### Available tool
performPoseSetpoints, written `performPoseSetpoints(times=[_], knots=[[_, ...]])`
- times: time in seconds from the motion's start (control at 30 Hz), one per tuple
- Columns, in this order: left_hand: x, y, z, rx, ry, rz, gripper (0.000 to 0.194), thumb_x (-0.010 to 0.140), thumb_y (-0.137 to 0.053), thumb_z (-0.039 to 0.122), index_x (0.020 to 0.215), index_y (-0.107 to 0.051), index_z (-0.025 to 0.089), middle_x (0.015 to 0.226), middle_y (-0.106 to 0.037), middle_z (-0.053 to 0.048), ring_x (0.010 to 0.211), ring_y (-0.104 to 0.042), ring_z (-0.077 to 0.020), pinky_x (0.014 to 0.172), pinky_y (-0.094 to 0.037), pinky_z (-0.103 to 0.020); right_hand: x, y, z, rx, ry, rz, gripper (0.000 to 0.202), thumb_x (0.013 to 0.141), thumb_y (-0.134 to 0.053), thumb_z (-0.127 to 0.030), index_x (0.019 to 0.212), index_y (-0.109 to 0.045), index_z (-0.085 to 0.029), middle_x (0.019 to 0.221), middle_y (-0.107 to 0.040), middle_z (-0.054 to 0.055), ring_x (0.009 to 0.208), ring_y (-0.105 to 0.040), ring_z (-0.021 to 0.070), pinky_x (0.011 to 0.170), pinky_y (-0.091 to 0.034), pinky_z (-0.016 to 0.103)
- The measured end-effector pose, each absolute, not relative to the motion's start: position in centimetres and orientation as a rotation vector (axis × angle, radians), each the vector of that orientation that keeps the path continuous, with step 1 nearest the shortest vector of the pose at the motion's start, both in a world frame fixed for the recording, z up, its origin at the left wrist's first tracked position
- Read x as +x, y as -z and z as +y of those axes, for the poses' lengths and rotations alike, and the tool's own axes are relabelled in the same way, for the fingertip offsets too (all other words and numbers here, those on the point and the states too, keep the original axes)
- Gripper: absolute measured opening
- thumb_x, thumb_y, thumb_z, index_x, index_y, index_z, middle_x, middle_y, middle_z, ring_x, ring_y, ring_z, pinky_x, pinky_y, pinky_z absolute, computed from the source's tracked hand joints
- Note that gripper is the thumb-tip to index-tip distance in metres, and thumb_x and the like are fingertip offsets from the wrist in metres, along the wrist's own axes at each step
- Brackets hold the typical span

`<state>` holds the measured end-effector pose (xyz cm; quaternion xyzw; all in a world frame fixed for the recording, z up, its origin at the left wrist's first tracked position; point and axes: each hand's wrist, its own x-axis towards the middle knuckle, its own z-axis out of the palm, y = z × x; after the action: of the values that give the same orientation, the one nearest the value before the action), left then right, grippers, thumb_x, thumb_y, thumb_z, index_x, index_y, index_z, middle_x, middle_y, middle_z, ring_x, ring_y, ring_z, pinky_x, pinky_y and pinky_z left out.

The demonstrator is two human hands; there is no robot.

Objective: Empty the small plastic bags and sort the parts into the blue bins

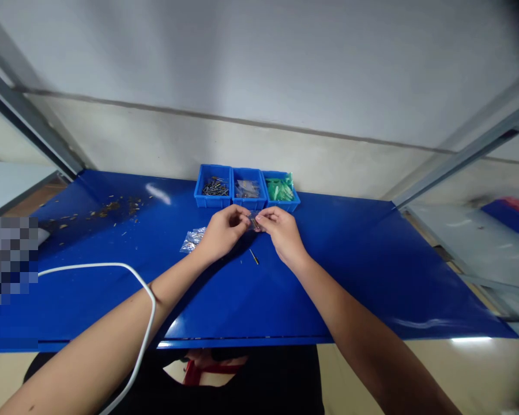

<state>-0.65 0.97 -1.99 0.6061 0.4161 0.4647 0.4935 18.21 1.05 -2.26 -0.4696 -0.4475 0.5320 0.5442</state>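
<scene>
Right, nearest to us a white cable (125, 271) loops over the left forearm and trails off the front edge of the blue bench (350, 276). Moving up from that edge, we see both arms reaching forward to meet at mid-bench. Just short of the hands, a small dark screw (254, 257) lies loose on the blue surface, with a tinier speck beside it.

Now the hands themselves: the left hand (220, 233) and the right hand (283, 230) come together fingertip to fingertip, both pinched shut on a small clear bag (254, 219) held between them, just above the bench and just in front of the trays. What the bag contains we cannot tell. Beside the left hand, another crumpled clear bag (193, 238) rests on the bench.

Behind the hands, three blue trays stand touching in a row: the left tray (213, 187) carries dark metal screws, the middle tray (248, 188) holds clear bags, the right tray (281, 190) green plastic pieces. Off to the far left of the trays, brownish debris (112, 206) is scattered across the bench. Beyond it all, a pale wall (259, 86).
</scene>
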Motion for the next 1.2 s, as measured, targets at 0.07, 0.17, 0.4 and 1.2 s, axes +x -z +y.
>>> performPoseSetpoints(times=[0.07,0.17,0.4,1.2], knots=[[-0.64,1.94,1.07,1.464,-1.137,1.029,0.022,0.087,-0.085,0.035,0.102,-0.075,0.022,0.087,-0.076,-0.003,0.076,-0.071,-0.0196,0.072,-0.057,-0.033,18.31,2.34,1.14,-1.113,-1.252,-1.087,0.027,0.074,-0.098,-0.038,0.087,-0.08,-0.024,0.081,-0.081,0.002,0.076,-0.077,0.0217,0.073,-0.07,0.037],[-0.63,1.67,1.1,1.46,-1.19,1.077,0.017,0.082,-0.082,0.032,0.092,-0.072,0.023,0.081,-0.07,0.0,0.069,-0.064,-0.0168,0.066,-0.051,-0.03,18.37,2.43,1.16,-1.1,-1.302,-1.143,0.027,0.074,-0.098,-0.036,0.092,-0.081,-0.024,0.081,-0.08,0.002,0.074,-0.077,0.0214,0.068,-0.068,0.035],[-0.83,1.1,0.94,1.467,-1.144,1.093,0.02,0.086,-0.084,0.038,0.09,-0.073,0.021,0.077,-0.073,-0.002,0.069,-0.063,-0.0175,0.063,-0.047,-0.029,18.01,3.13,1.17,-1.041,-1.324,-1.235,0.024,0.08,-0.094,-0.031,0.096,-0.077,-0.025,0.082,-0.078,0.0,0.074,-0.077,0.0203,0.069,-0.067,0.035],[-0.74,1.0,0.55,1.473,-1.126,1.094,0.012,0.094,-0.08,0.03,0.093,-0.072,0.02,0.078,-0.071,0.0,0.065,-0.069,-0.0169,0.066,-0.054,-0.03,17.95,2.84,1.31,-1.087,-1.294,-1.161,0.028,0.071,-0.093,-0.032,0.094,-0.079,-0.023,0.072,-0.075,-0.002,0.061,-0.069,0.0177,0.059,-0.06,0.033]])
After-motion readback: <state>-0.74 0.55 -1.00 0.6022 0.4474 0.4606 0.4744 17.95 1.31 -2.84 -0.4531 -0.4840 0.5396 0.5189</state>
